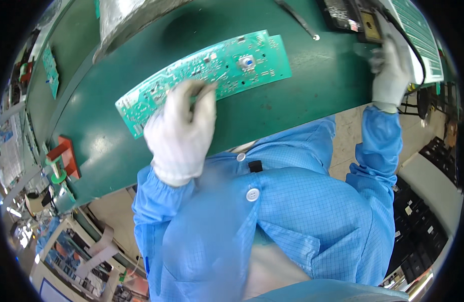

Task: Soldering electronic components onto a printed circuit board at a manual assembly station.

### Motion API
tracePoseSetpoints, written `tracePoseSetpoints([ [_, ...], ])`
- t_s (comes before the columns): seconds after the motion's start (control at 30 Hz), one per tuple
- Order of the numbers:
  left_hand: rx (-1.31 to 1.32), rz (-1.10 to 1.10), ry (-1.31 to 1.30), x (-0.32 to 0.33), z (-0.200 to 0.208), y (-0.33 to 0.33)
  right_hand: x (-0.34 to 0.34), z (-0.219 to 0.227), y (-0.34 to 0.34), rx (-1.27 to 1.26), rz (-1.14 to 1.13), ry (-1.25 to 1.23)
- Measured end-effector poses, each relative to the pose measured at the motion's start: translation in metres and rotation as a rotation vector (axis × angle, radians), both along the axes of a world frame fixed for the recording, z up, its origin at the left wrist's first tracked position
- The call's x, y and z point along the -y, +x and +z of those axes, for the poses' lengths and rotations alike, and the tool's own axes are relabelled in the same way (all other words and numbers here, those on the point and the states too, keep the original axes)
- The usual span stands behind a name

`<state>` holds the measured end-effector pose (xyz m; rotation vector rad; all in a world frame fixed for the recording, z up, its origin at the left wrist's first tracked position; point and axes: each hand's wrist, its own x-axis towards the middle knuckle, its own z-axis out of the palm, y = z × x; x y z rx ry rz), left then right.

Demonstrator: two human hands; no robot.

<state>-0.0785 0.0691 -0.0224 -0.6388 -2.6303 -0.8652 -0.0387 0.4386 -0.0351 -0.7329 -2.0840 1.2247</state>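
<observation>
A long green circuit board [227,65] with a small blue-capped knob lies on the dark green bench [302,90]. My left hand [181,133], in a white glove, hovers over the board's near edge with thumb and fingers pinched on a thin metal tool whose tip rests on the board. My right hand [390,70], also gloved, reaches to the bench's far right corner and touches a black tool holder [370,27] next to a white ribbed panel [418,35]. Whether it grips anything is not visible. Blue coat sleeves cover both arms.
A silver foil-wrapped duct [126,20] hangs over the bench's back left. Thin black tweezers [297,20] lie at the back. A red and green fixture [63,158] sits at the left edge. Black stacked trays [418,236] fill the floor at right.
</observation>
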Motion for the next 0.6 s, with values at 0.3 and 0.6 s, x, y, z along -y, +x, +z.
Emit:
tracePoseSetpoints([
  [0.3, -0.236, -0.078, -0.151, -0.018, -0.023, -0.028, -0.111, -0.008, -0.023, 0.254, 0.176, 0.671],
  [0.6, -0.08, 0.005, -0.196, -0.019, -0.02, -0.023, 0.001, -0.002, 0.028, -0.338, 0.683, -0.006],
])
